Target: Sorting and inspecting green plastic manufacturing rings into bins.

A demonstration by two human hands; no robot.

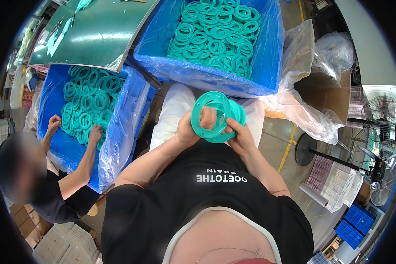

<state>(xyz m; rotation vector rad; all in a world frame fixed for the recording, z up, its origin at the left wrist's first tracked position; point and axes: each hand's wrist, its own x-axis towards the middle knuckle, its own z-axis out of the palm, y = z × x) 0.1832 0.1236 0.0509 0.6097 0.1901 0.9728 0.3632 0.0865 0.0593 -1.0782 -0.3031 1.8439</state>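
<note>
Close in front of my body, my left hand (188, 130) is closed on a green plastic ring (213, 96) with small holes around its flat rim. Its curled fingers show through the ring's centre. Just behind and to the right sits a second green piece (239, 112), partly covered by the first; whether it is one ring or a few together I cannot tell. My right hand (242, 138) is wrapped around the right side of these pieces, its fingers reaching toward the front ring. Straight ahead stands a blue bin (269, 48), lined with clear plastic and heaped with similar green rings (218, 33).
At left, a co-worker's hands (94, 134) reach into another lined blue bin (50, 94) of green rings. A green-topped table (101, 31) with tools lies beyond it. On the right are an open cardboard box (325, 94) with plastic film, a fan (380, 180) and stacked crates (334, 180).
</note>
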